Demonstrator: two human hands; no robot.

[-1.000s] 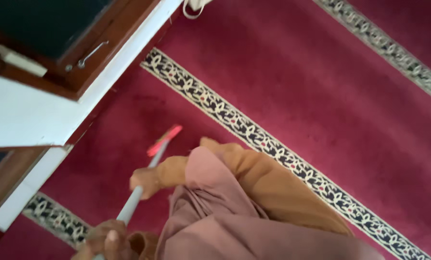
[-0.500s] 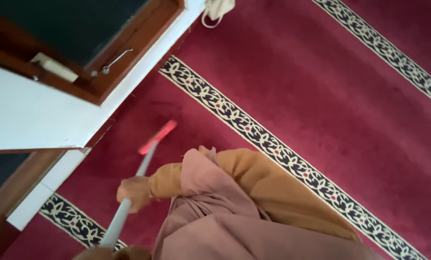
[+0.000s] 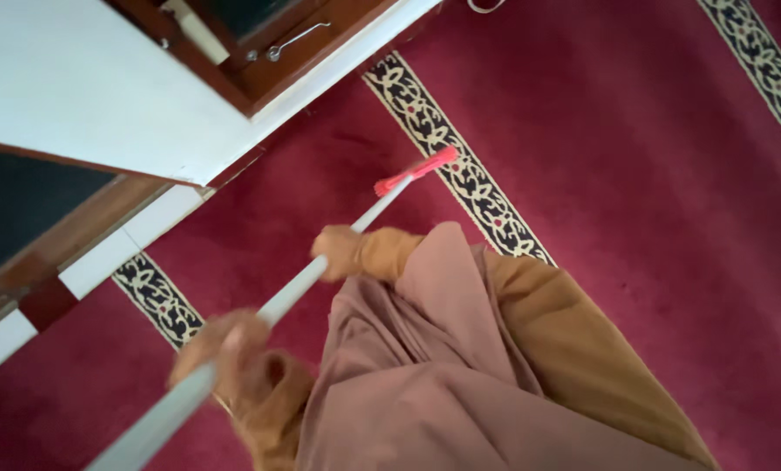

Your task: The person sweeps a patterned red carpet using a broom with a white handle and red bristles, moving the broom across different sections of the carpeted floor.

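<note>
Even daylight, motion blur nr bottom-left

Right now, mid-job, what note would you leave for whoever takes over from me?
Left hand: closed round the upper part of the long white-handled broom.
Right hand: closed round the handle further down.
The red bristle head is at the black-and-cream patterned band of the dark red carpet, near the white wall base.
Done or left: no dirt is visible, so I cannot tell.
</note>
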